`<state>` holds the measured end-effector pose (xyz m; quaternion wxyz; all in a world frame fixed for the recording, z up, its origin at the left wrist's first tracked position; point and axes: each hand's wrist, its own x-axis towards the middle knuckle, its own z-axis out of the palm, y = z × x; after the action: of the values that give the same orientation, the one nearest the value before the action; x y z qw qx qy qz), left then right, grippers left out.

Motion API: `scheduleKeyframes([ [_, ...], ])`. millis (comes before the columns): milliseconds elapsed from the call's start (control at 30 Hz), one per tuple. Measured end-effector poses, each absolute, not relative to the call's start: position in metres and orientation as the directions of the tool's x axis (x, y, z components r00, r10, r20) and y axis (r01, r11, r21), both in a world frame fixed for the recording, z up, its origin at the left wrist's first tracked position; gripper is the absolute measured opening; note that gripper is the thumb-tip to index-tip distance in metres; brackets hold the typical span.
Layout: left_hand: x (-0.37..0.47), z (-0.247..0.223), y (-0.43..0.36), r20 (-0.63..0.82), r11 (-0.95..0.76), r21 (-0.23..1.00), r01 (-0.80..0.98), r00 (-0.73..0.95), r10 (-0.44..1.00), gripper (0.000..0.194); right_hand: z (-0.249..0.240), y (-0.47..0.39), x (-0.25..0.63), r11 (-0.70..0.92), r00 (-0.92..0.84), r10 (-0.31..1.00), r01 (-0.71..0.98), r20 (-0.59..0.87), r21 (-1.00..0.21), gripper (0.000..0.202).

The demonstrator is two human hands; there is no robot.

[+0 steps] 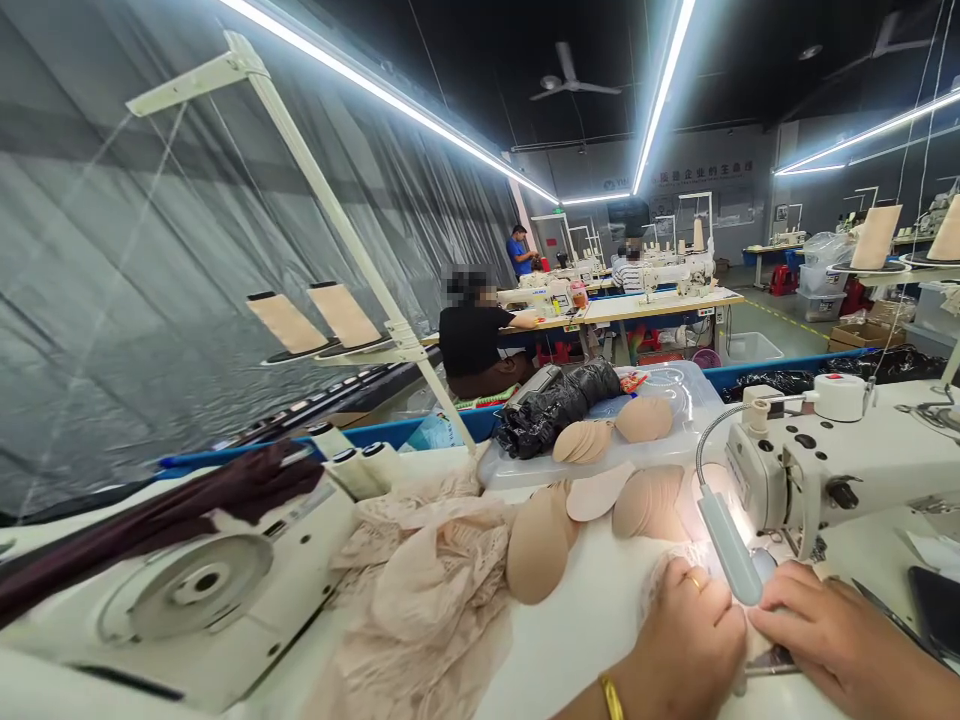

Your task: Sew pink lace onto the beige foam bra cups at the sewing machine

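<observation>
My left hand [694, 630], with a ring and a gold bracelet, is closed on a piece of beige lace fabric [654, 580]. Close beside it, my right hand [821, 630] has its fingers bent and pressed together on the same work below the sewing machine head [765, 475]. A lit grey lamp [731, 545] on a bendy neck hangs in front of the needle area and hides part of it. Beige oval pads [536, 550] lie in overlapping stacks beyond my left hand. A heap of beige lace garments [435, 570] spreads over the table to the left.
A clear plastic bin lid [690, 390] carries a black plastic bundle [559, 400] and more pads. Thread cones [349, 315] stand on a rack at left. Dark scissors [892, 610] and a black phone [937, 605] lie at right. A person in black [472, 345] sits ahead.
</observation>
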<state>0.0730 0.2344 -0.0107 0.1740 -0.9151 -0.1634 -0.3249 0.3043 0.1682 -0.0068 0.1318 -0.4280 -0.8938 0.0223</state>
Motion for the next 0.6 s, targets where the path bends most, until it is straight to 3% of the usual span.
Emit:
scheduleKeyframes([
  [333,0.077,-0.018,0.232,0.65,-0.885,-0.176,0.432,0.726,0.225,0.029,-0.013,0.168,0.31,0.577,-0.555,0.817,0.785,0.157,-0.226,0.035],
  [600,0.077,-0.024,0.233,0.66,-0.876,-0.208,0.434,0.724,0.202,0.023,-0.019,0.171,0.31,0.6,-0.561,0.795,0.783,0.231,-0.162,0.037],
])
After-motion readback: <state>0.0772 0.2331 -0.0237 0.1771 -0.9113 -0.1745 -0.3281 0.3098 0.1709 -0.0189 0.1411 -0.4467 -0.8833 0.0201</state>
